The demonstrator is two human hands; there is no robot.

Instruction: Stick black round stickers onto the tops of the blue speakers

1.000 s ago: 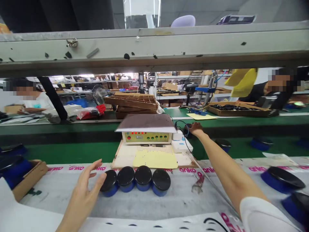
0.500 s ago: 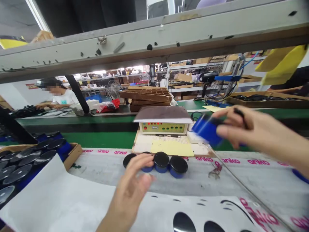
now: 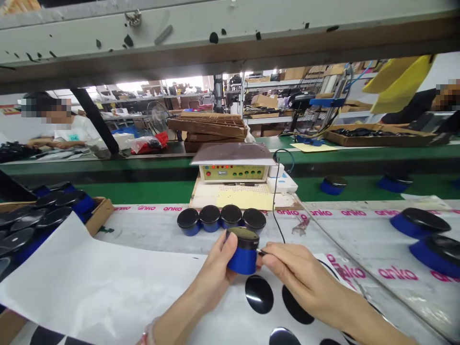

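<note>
head view: blue-and-black cylinder point(image 3: 242, 256) between two hands, its underside partly hidden

the left hand point(image 3: 215, 268) has its fingers closed around the cylinder, thumb at the black rim; the other fingertips are mostly hidden behind it. small pale print on the rim is too tiny to read. the right hand point(image 3: 298, 273) has its fingers pinched on a dark piece point(image 3: 263, 252) with a pale tip, aimed at the cylinder's right side. whether the tip touches or enters it, i cannot tell. a black cable point(image 3: 275, 206) hangs from near the white adapter point(image 3: 282, 182) and drops out of sight behind the right hand.

just beyond the held cylinder, four similar cylinders point(image 3: 210, 219) stand in a row on the plastic-covered desk point(image 3: 143, 227). under the hands lies a white sheet point(image 3: 143, 287) with black ovals point(image 3: 259, 294); the right hand and forearm cover some, and the bottom edge cuts off others. at left, a cardboard box point(image 3: 102, 215) packed with cylinders is cut by the frame and partly covered by the sheet.

farther back, a control box point(image 3: 233, 173) shows lit red lights, its lettering illegible. a person point(image 3: 74, 129) sits beyond the green belt point(image 3: 158, 189); another person point(image 3: 409, 108) at right is mostly blocked and cut off.
</note>
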